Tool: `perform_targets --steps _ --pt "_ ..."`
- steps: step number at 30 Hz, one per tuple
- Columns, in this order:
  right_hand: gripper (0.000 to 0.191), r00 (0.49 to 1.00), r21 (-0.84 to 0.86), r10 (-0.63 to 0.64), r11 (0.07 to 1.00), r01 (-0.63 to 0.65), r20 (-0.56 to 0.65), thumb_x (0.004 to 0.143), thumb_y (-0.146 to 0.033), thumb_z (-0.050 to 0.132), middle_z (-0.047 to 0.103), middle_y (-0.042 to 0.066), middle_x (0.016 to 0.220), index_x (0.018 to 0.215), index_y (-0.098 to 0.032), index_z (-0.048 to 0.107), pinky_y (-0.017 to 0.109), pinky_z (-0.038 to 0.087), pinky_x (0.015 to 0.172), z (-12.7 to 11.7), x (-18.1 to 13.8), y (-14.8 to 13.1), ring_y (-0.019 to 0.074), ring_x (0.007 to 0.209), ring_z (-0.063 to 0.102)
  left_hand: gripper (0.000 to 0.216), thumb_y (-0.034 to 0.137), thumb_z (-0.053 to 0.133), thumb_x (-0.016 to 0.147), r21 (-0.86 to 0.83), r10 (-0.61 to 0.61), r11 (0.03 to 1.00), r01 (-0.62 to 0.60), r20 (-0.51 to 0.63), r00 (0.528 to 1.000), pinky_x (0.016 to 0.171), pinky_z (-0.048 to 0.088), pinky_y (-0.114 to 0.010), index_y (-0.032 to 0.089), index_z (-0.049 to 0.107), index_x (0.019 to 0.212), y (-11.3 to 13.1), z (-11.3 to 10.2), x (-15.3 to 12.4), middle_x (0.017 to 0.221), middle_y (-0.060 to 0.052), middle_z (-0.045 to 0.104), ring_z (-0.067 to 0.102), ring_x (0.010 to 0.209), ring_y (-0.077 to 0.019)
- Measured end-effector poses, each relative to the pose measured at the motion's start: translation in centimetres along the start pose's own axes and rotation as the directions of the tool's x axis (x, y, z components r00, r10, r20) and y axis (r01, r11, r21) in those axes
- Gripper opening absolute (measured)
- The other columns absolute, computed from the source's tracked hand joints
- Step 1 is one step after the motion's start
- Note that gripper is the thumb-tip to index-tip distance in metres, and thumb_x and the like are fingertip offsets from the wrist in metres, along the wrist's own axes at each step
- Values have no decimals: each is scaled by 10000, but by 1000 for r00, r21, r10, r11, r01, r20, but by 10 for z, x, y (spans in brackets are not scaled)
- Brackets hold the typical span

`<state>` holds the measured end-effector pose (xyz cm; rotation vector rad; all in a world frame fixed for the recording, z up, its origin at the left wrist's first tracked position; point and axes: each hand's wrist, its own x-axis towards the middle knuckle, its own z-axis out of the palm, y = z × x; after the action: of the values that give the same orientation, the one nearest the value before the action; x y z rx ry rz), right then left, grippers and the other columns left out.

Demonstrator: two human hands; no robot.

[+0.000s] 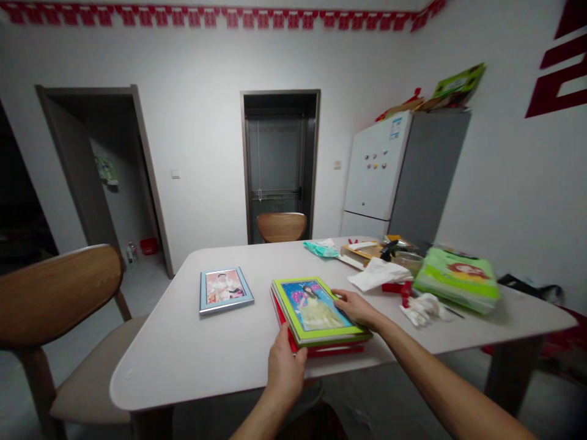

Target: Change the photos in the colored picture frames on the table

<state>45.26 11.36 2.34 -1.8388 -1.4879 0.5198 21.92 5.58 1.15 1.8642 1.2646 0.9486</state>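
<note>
A green-framed picture lies on top of a red-edged stack near the front edge of the white table. My left hand grips the stack's near corner, fingers curled under it. My right hand rests on the green frame's right edge, fingers closed over it. A second picture in a light blue frame lies flat on the table to the left, apart from both hands.
Clutter fills the table's right side: white tissues, a green plastic pack, a crumpled white cloth, boxes. A wooden chair stands at left, another chair at the far side. A fridge stands behind.
</note>
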Motion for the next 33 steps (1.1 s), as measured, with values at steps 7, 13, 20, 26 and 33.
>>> perform_targets --steps 7,13,20,26,33 --pt "436 998 -197 -42 980 32 -44 640 -118 431 573 103 1088 1056 -118 562 235 369 808 13 -6 -10 187 962 532 541 95 440 671 37 18 999 -18 1 1000 854 375 -197 136 317 1197 -9 -2 -1 1147 -56 537 508 1010 -129" --pt "433 990 -297 -99 953 64 -104 654 -134 443 570 140 1071 1075 -108 543 306 344 866 17 -14 -36 226 983 516 638 45 416 601 188 31 981 -36 27 999 930 306 -176 100 308 1227 -20 -24 -4 1247 -70 449 414 1128 -117" --pt "392 765 -30 -642 765 643 44 738 -200 397 525 72 1144 1112 -178 511 324 327 945 108 -83 -123 168 1085 438 541 150 398 704 470 -47 878 93 -108 993 1012 177 -304 75 298 1230 -66 -88 51 1335 -129 301 238 1235 -181" --pt "446 846 -103 -517 841 530 129 719 -189 431 461 177 1196 1147 -75 478 405 295 959 185 -82 -134 251 1117 406 555 288 478 699 620 -75 776 113 -87 993 983 133 -471 123 321 1206 -93 -128 82 1364 -141 225 168 1252 -254" --pt "452 888 -62 -457 889 454 -55 726 -199 404 457 141 1206 1164 -102 455 380 294 971 196 -66 -111 226 1138 384 454 295 501 684 677 -26 735 44 -37 999 956 218 -356 152 432 1109 -88 -136 59 1269 -113 388 335 1160 -231"
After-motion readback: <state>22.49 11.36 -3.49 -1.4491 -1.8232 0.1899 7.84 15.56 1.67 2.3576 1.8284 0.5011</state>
